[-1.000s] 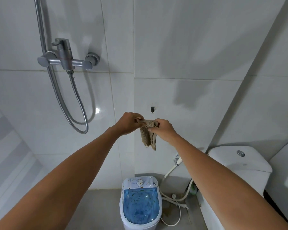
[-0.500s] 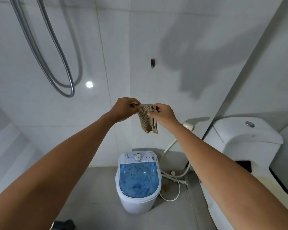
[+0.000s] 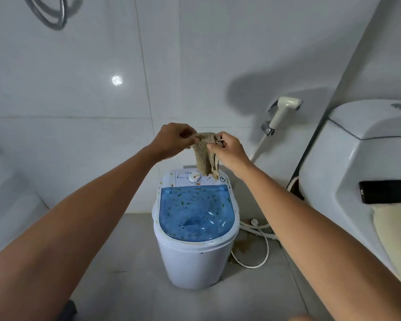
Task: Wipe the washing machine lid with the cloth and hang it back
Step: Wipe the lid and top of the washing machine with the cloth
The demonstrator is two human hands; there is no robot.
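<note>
Cloth (image 3: 205,156): beige, ribbed, bunched; held in the air between both hands, its loose end hanging down.
Left hand (image 3: 171,141): fingers curled, pinching the cloth's upper left edge.
Right hand (image 3: 228,150): fingers curled, pinching the cloth's upper right edge; the two hands sit close together, with only the cloth between them.
Washing machine (image 3: 195,258): small white tub standing on the floor below the hands.
Lid (image 3: 196,212): translucent blue, closed, speckled with green and brown bits; below the hanging cloth, not touching it.
Control panel (image 3: 193,177): white, with one round dial, just under the cloth's tip.
Floor (image 3: 130,274): grey, with a brownish stain to the machine's right.
Wall (image 3: 79,100): white glossy tiles beyond the hands.
Spray nozzle (image 3: 285,110): cream, wall-mounted, right of the right hand.
Toilet (image 3: 357,158): white, farther right.
Cord (image 3: 262,246): white, looped on the floor below the right forearm.
</note>
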